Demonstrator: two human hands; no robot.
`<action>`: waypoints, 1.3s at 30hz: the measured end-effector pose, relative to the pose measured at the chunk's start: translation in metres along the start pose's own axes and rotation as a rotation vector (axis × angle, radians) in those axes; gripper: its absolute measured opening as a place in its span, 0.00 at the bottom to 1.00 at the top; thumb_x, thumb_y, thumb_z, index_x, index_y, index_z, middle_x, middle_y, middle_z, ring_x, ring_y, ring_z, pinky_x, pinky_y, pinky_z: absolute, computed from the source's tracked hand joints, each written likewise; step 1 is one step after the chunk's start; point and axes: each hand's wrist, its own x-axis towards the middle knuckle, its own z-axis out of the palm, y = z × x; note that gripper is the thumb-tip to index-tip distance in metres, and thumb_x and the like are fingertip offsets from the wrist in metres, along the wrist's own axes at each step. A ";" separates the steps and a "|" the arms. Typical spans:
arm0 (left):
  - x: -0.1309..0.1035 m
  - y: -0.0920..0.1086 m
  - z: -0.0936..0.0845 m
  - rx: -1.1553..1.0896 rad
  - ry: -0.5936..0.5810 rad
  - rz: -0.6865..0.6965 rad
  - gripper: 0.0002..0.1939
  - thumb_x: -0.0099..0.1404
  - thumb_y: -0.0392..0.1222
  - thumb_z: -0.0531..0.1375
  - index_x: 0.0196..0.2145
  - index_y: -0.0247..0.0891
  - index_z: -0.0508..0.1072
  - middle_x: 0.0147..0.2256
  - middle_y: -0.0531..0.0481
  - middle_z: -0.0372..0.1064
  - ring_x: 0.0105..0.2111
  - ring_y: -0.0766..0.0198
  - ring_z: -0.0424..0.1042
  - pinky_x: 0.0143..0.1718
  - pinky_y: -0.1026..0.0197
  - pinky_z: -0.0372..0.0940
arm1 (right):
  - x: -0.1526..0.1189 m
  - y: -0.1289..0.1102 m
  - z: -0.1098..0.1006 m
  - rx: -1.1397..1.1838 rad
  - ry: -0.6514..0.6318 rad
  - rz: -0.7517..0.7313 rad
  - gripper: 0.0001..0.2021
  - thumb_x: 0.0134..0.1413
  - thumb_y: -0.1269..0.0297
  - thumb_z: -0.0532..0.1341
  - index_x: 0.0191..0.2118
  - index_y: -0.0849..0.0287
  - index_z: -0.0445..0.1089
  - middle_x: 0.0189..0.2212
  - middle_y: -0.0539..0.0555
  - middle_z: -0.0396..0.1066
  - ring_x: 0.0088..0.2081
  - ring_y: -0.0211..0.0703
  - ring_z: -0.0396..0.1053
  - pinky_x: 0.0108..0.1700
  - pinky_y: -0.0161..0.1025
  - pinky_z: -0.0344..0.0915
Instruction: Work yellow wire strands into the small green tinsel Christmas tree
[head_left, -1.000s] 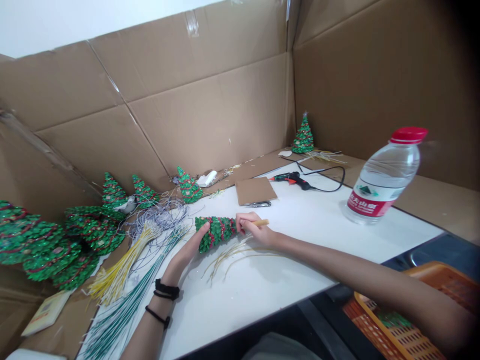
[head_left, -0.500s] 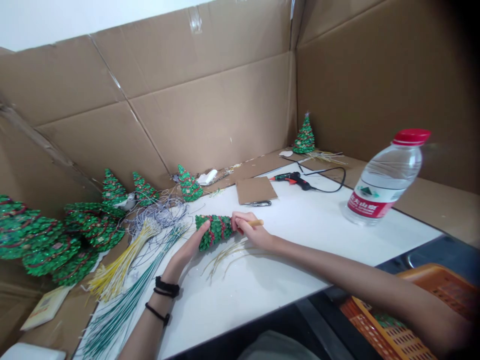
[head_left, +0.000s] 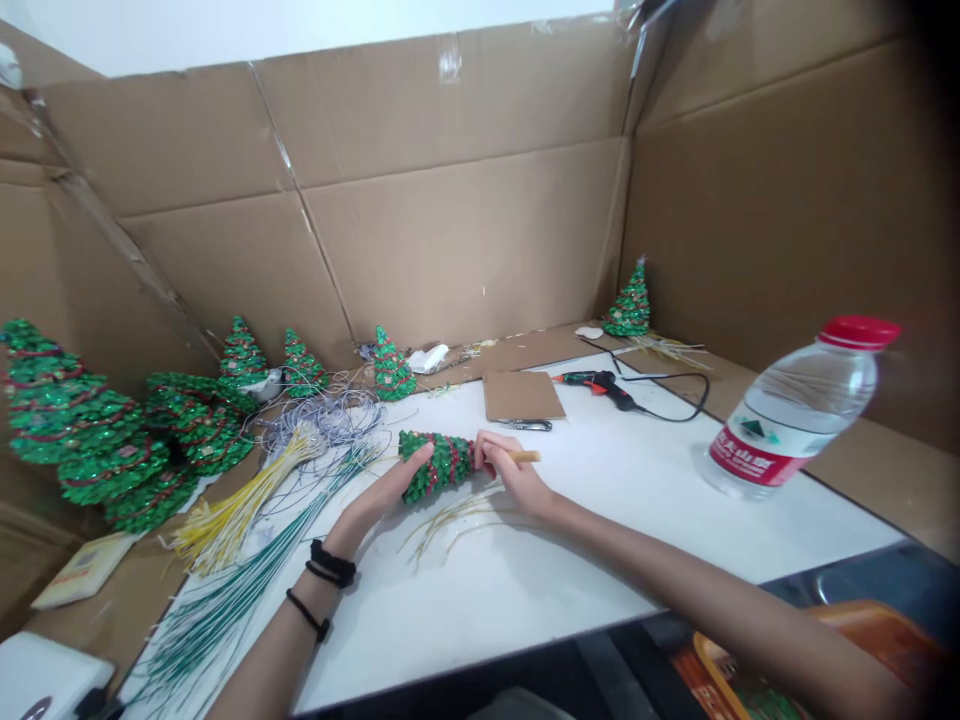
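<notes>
A small green Christmas tree (head_left: 442, 464) wound with red garland lies on its side above the white board. My left hand (head_left: 397, 478) is closed on its wide left end, thumb on top. At the narrow right end, my right hand (head_left: 514, 475) is closed with fingers pinched around a tan stick (head_left: 528, 456), whose end pokes out to the right. My fingers hide how stick and tree meet. Just below the tree, several thin pale yellow cords (head_left: 457, 515) lie loose on the board.
Several finished-looking trees (head_left: 97, 420) stand at left beside tangled grey cord (head_left: 322, 415), yellow cords (head_left: 247, 495) and green cords (head_left: 247, 580). Behind my hands are a cardboard square (head_left: 523, 396), snips (head_left: 527, 425) and a glue gun (head_left: 600, 384). A water bottle (head_left: 795, 420) stands right, near an orange basket (head_left: 705, 660).
The camera view has shifted, so the scene sits differently in the frame. Both hands keep their hold on the tree and stick, with the right fingers slightly changed in position.
</notes>
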 end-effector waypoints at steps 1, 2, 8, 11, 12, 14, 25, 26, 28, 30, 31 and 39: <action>0.000 -0.001 0.000 -0.006 -0.001 0.006 0.34 0.59 0.64 0.51 0.54 0.38 0.66 0.57 0.50 0.59 0.61 0.55 0.50 0.63 0.53 0.45 | 0.001 -0.001 0.000 0.028 0.023 0.027 0.14 0.55 0.65 0.47 0.20 0.57 0.59 0.16 0.46 0.53 0.20 0.37 0.53 0.25 0.35 0.50; 0.001 -0.001 -0.001 -0.007 0.000 0.009 0.34 0.59 0.64 0.51 0.54 0.38 0.66 0.58 0.50 0.59 0.61 0.55 0.50 0.63 0.53 0.45 | 0.003 -0.003 0.000 0.051 0.050 0.050 0.14 0.55 0.65 0.46 0.20 0.57 0.59 0.15 0.46 0.53 0.20 0.37 0.53 0.26 0.35 0.51; -0.001 -0.002 -0.002 -0.002 -0.014 0.021 0.33 0.59 0.64 0.51 0.53 0.38 0.67 0.58 0.50 0.58 0.61 0.55 0.50 0.62 0.53 0.44 | 0.007 -0.010 0.003 0.086 0.132 0.104 0.14 0.53 0.64 0.47 0.19 0.57 0.59 0.12 0.45 0.53 0.19 0.37 0.53 0.27 0.36 0.52; 0.000 -0.004 -0.002 -0.020 0.008 0.031 0.31 0.59 0.63 0.52 0.51 0.39 0.69 0.57 0.50 0.60 0.60 0.55 0.54 0.62 0.55 0.47 | 0.006 -0.010 0.005 0.082 0.122 0.112 0.14 0.53 0.64 0.47 0.19 0.57 0.59 0.13 0.45 0.52 0.19 0.37 0.51 0.26 0.36 0.51; 0.000 -0.005 -0.002 -0.032 0.004 0.031 0.30 0.59 0.63 0.52 0.50 0.39 0.69 0.56 0.49 0.61 0.59 0.55 0.56 0.61 0.54 0.48 | 0.006 -0.010 0.006 0.081 0.120 0.113 0.14 0.54 0.64 0.47 0.20 0.57 0.59 0.13 0.45 0.52 0.19 0.37 0.51 0.26 0.36 0.50; -0.001 -0.006 -0.001 -0.064 -0.015 0.041 0.30 0.59 0.63 0.51 0.49 0.39 0.70 0.54 0.49 0.65 0.56 0.55 0.59 0.60 0.54 0.51 | 0.005 -0.010 0.006 0.076 0.116 0.111 0.14 0.54 0.64 0.47 0.20 0.57 0.59 0.13 0.45 0.52 0.19 0.37 0.51 0.26 0.36 0.50; -0.003 -0.006 0.004 -0.084 0.020 0.078 0.25 0.60 0.59 0.52 0.45 0.37 0.71 0.48 0.48 0.70 0.51 0.55 0.63 0.55 0.54 0.56 | 0.003 -0.008 0.007 0.032 0.116 0.092 0.14 0.55 0.63 0.47 0.19 0.56 0.58 0.14 0.46 0.54 0.21 0.38 0.53 0.27 0.36 0.51; -0.002 -0.006 0.005 -0.085 0.020 0.088 0.25 0.61 0.59 0.52 0.45 0.37 0.70 0.47 0.48 0.70 0.51 0.56 0.63 0.55 0.54 0.57 | 0.003 -0.008 0.007 0.030 0.118 0.089 0.14 0.54 0.63 0.47 0.19 0.56 0.58 0.14 0.46 0.54 0.21 0.38 0.53 0.27 0.36 0.52; -0.002 -0.005 0.005 -0.075 0.018 0.096 0.24 0.61 0.58 0.52 0.45 0.37 0.70 0.46 0.48 0.71 0.49 0.56 0.65 0.54 0.53 0.58 | 0.003 -0.009 0.006 0.026 0.126 0.085 0.14 0.54 0.64 0.47 0.19 0.56 0.58 0.14 0.46 0.54 0.21 0.38 0.53 0.28 0.36 0.52; -0.003 -0.004 0.006 -0.048 0.022 0.086 0.24 0.60 0.59 0.53 0.44 0.37 0.70 0.44 0.47 0.72 0.47 0.55 0.66 0.52 0.52 0.59 | 0.003 -0.009 0.006 0.022 0.137 0.086 0.14 0.54 0.64 0.47 0.19 0.56 0.58 0.14 0.46 0.54 0.21 0.38 0.54 0.28 0.36 0.52; -0.003 -0.003 0.006 -0.035 0.024 0.080 0.24 0.60 0.58 0.53 0.44 0.36 0.70 0.43 0.47 0.72 0.46 0.55 0.66 0.51 0.52 0.60 | 0.003 -0.008 0.006 0.022 0.141 0.087 0.14 0.54 0.64 0.47 0.19 0.56 0.58 0.14 0.46 0.54 0.21 0.38 0.54 0.28 0.36 0.52; -0.007 -0.001 0.003 -0.007 0.034 0.064 0.23 0.59 0.58 0.54 0.44 0.37 0.69 0.46 0.47 0.70 0.47 0.55 0.65 0.51 0.53 0.59 | 0.005 0.006 0.004 0.146 0.184 0.181 0.14 0.52 0.64 0.47 0.18 0.57 0.58 0.14 0.47 0.55 0.20 0.37 0.54 0.27 0.36 0.52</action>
